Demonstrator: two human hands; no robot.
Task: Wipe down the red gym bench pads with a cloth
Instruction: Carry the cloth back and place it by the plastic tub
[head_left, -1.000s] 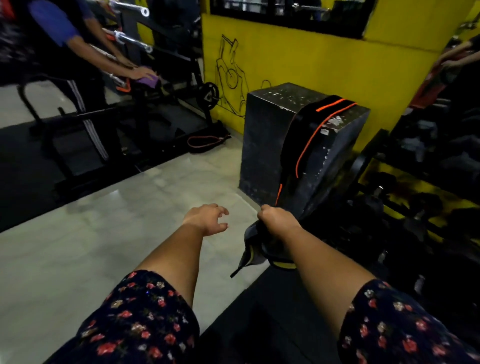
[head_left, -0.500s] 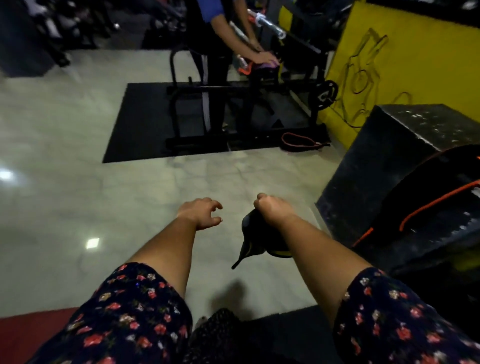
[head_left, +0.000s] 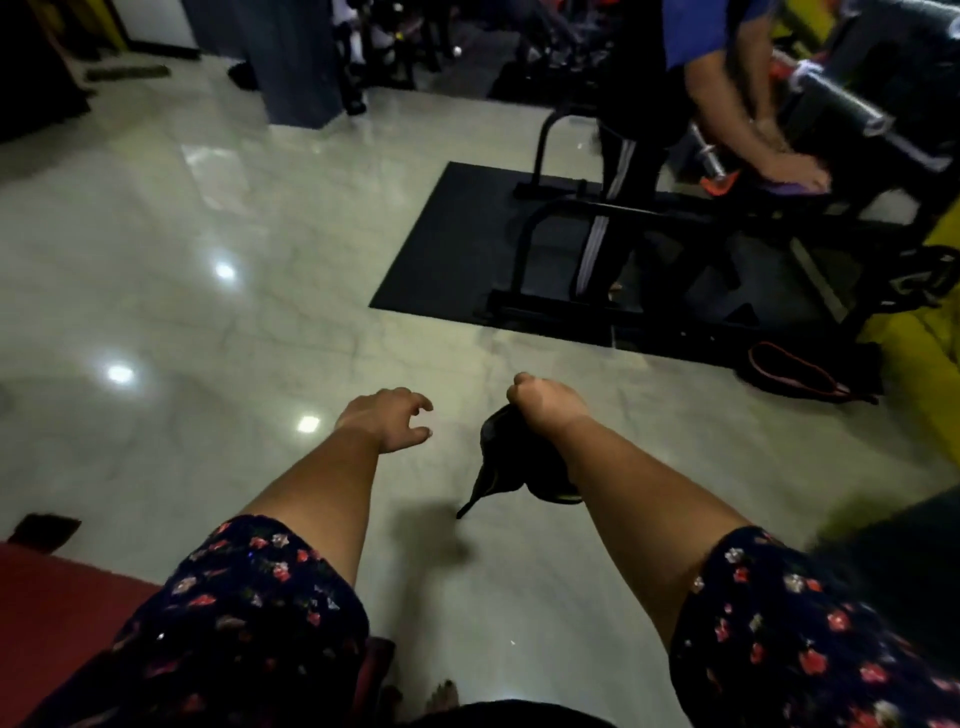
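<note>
View swings left since the earlier frames: the black box and the dark rack beside it drop out on the right, more open floor (head_left: 208, 312) comes in, and a red bench pad (head_left: 57, 613) now fills the lower left corner. Both arms hold the same reach as before.

Cloth (head_left: 511, 457): dark, bunched, hanging in a point below the right hand (head_left: 540, 402), which is fisted round its top. It is in the air above the floor, not touching any pad. Left hand (head_left: 387, 418): empty, fingers loosely curled and apart, palm down, just beside the right hand. The red bench pad is low and to the left, partly hidden behind the left of the two floral sleeves (head_left: 249, 613), well apart from the cloth. Judgement: wiping not begun on this pad; the step is carrying the cloth over to it.

Further out: black mat (head_left: 452, 260) with a black bench frame (head_left: 571, 208) on it; a second person (head_left: 727, 88) bends there, a hand pressed on a purple cloth (head_left: 789, 188). A red-edged strap (head_left: 795, 371) lies on the floor by the yellow wall (head_left: 914, 353).

Risks:
- the floor looks glossy and bare toes show at the bottom edge, so a quick turn toward the pad could mean a slip;
- the cloth's loose tail could drag on the floor and carry dirt onto the pad;
- the pad sits at the frame edge, so a reach made now would be half blind.

Containers: none in view; no bucket or spray bottle to be seen, so whether the cloth is damp cannot be told.
</note>
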